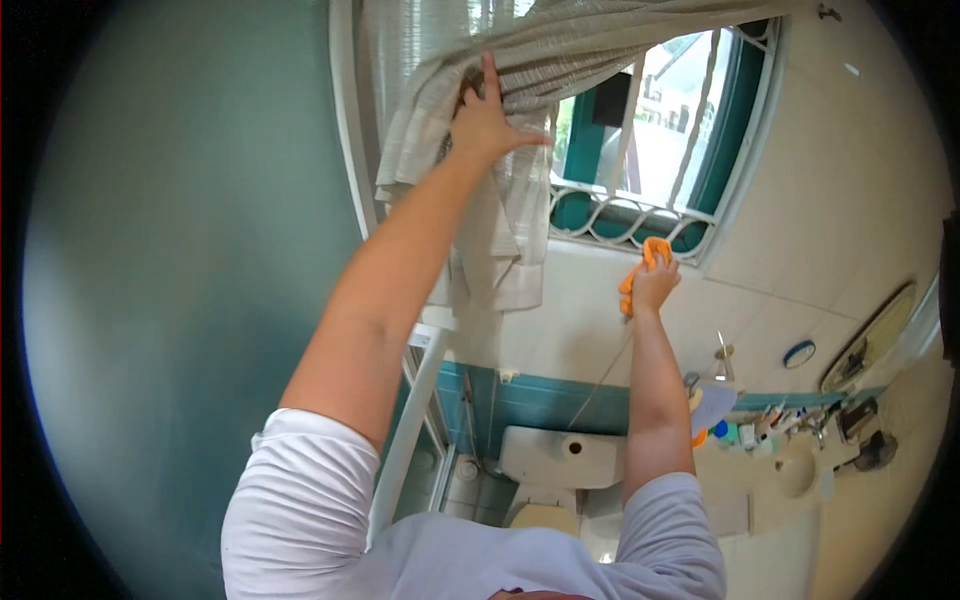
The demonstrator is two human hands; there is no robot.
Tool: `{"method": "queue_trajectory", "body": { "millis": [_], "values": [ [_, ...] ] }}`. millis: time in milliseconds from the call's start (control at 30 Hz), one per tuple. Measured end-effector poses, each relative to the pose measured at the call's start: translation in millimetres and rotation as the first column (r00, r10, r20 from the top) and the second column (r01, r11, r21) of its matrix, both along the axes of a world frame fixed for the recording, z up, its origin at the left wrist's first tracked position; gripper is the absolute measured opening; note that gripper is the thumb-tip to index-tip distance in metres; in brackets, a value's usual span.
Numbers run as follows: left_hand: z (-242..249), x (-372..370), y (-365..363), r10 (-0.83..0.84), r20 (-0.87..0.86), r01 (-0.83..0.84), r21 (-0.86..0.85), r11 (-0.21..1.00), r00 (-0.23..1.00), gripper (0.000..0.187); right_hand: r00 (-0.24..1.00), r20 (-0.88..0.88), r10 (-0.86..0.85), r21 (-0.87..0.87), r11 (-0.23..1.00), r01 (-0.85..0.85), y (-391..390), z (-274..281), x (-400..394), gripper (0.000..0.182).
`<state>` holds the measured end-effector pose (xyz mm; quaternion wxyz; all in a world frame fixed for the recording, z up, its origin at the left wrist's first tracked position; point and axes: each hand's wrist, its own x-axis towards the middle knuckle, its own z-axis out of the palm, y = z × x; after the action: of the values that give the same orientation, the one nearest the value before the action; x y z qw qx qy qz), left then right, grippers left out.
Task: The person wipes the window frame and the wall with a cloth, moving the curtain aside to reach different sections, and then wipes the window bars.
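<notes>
With thumb and index finger spread wide, my left hand (482,128) presses against the pale, sheer curtain (520,215), which is bunched toward the left of the window. Some of its other fingers are partly hidden in the folds. My right hand (655,287) is closed around a crumpled orange cloth (657,250) at the lower edge of the window, close to the white window grille (610,215). The grille has a row of rings along its bottom. Behind it shows a green window frame (745,110).
Below stand a toilet (560,455) and, at right, a washbasin (797,470) with several bottles and toiletries beside it. An oval mirror (868,340) and a small round blue-rimmed object (799,354) are on the right wall. A frosted panel (190,250) fills the left side.
</notes>
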<state>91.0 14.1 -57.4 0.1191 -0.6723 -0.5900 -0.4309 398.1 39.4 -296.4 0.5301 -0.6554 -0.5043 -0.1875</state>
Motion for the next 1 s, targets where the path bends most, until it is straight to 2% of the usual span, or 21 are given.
{"method": "queue_trajectory", "body": {
  "millis": [100,167,233,300,367,433,500,533,600,700,733,800,867,933,1000],
  "values": [
    [-17,-14,28,0.193,-0.111,-0.179,0.124,0.976,0.975,0.137,0.999,-0.038,0.017,-0.051,0.999,-0.019,-3,4,-1,0.03],
    [-3,-23,35,0.054,0.098,-0.05,-0.036,0.998,0.994,0.119,0.999,-0.027,0.03,-0.028,0.999,-0.031,3,0,4,0.029],
    [30,-42,39,0.019,0.019,-0.015,-0.17,0.985,1.0,0.094,0.999,-0.007,0.036,-0.014,0.999,-0.036,5,-2,7,0.029],
    [80,-66,34,0.034,-0.364,-0.14,-0.268,0.953,0.931,0.065,0.999,-0.017,0.032,-0.032,0.999,-0.032,0,3,3,0.029],
    [127,-62,-18,-0.024,-0.539,-0.252,-0.433,0.865,0.842,0.042,1.0,-0.017,0.019,-0.045,0.999,-0.02,-2,3,0,0.03],
    [151,-77,-16,0.104,-0.714,-0.39,-0.25,0.886,0.693,0.044,1.0,-0.006,0.002,-0.044,0.999,-0.002,1,4,1,0.03],
    [160,-98,-2,0.464,-0.488,-0.496,0.07,0.865,0.739,0.039,1.0,0.006,0.0,-0.051,0.999,0.0,1,4,2,0.03],
    [165,-109,10,0.519,-0.401,-0.513,0.132,0.848,0.755,0.037,1.0,0.01,-0.002,-0.052,0.999,0.002,0,3,1,0.03],
    [175,-127,39,0.594,-0.216,-0.544,0.25,0.801,0.775,0.033,1.0,-0.011,0.004,-0.049,0.999,-0.005,0,2,0,0.03],
    [197,-174,117,0.503,-0.283,-0.437,0.267,0.859,0.816,0.028,1.0,-0.028,-0.003,-0.055,0.999,0.001,-2,4,-2,0.031],
    [204,-180,129,0.551,-0.47,-0.458,0.306,0.834,0.689,0.029,1.0,-0.03,-0.004,-0.059,0.998,0.002,-2,5,-3,0.031],
    [215,-184,143,0.573,-0.752,-0.467,0.399,0.789,0.325,0.032,1.0,-0.013,-0.023,-0.062,0.998,0.022,-1,5,-5,0.031],
    [221,-170,160,0.572,-0.739,-0.575,0.309,0.758,0.356,0.04,1.0,0.003,-0.017,-0.041,0.999,0.017,-1,3,-3,0.031],
    [218,-156,150,0.573,-0.489,-0.496,0.292,0.818,0.658,0.042,1.0,0.018,0.008,0.001,1.0,-0.008,-1,1,-2,0.032],
    [212,-147,141,0.43,-0.224,-0.344,0.338,0.876,0.874,0.045,1.0,0.004,0.004,0.001,1.0,-0.004,-2,1,-2,0.031]
  ]
}}
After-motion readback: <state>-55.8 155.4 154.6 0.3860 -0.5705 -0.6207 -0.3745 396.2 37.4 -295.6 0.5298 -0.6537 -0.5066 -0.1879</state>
